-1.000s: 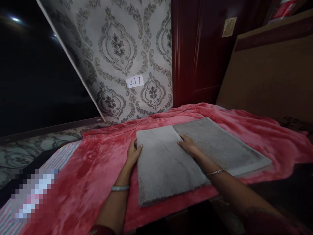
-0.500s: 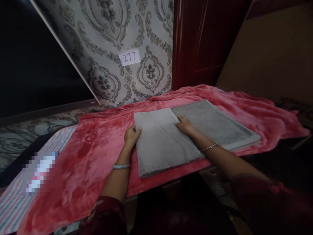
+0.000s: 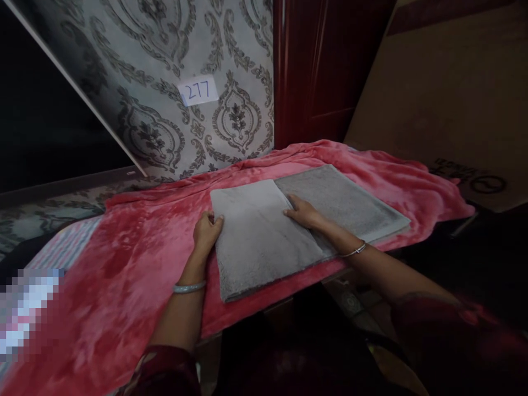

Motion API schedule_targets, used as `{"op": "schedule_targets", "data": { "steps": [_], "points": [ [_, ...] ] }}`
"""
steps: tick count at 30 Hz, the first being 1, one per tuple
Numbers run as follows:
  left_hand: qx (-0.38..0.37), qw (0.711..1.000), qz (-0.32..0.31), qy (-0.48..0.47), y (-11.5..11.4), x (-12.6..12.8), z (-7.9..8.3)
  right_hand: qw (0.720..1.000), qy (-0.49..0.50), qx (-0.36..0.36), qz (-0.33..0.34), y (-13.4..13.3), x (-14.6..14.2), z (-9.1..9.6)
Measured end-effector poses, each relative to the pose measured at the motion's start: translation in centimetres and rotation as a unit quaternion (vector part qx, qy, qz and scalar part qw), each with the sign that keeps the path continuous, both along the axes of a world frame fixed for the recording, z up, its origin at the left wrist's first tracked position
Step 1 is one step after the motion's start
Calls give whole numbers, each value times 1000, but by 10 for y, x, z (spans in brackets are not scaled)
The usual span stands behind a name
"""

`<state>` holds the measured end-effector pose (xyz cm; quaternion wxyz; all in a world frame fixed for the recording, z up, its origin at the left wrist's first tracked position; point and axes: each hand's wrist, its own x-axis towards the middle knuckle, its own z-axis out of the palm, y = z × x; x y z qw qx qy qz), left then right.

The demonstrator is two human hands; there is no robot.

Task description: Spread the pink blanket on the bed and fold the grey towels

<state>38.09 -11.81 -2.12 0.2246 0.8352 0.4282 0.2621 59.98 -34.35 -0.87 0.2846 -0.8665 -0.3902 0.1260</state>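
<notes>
Head view: the right hand (image 3: 306,213) partly covers the grey cloth (image 3: 264,236).

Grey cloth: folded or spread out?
Partly folded: on the grey cloth, a layered panel lies between the left hand and right hand; the remaining part extends flat rightward.
</notes>
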Motion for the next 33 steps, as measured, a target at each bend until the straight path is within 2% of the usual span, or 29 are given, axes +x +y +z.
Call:
{"op": "schedule_targets", "data": {
  "steps": [3,6,11,14,16,18,21,23,25,28,33],
  "points": [
    [4,1000,1,11,0,1,1,999,-31,1,13,-6,-7,-3],
    [7,1000,8,16,-2,2,3,998,-55,-35,7,-9,-14,-3],
    [-7,1000,19,23,-5,-3,9,988,-120,-94,13,-13,-34,10],
    [72,997,41,5,-6,-6,19,971,-216,-89,45,-19,-53,19],
    [146,989,-3,2,-7,-2,29,962,-248,-70,90,-23,-65,19],
    [183,976,-114,38,-9,12,39,959,-237,-55,144,-26,-72,15],
    [163,931,-293,147,-14,52,53,956,-192,-39,216,-29,-75,4],
    [141,902,-349,210,-17,86,58,957,-159,-36,238,-30,-73,-2],
    [134,889,-361,249,-18,118,58,960,-131,-42,243,-31,-71,-6],
    [143,883,-348,281,-19,151,48,964,-108,-42,239,-31,-71,-7],
    [162,899,-298,276,-17,165,19,967,-86,-23,240,-33,-72,-11]
  ]
}}
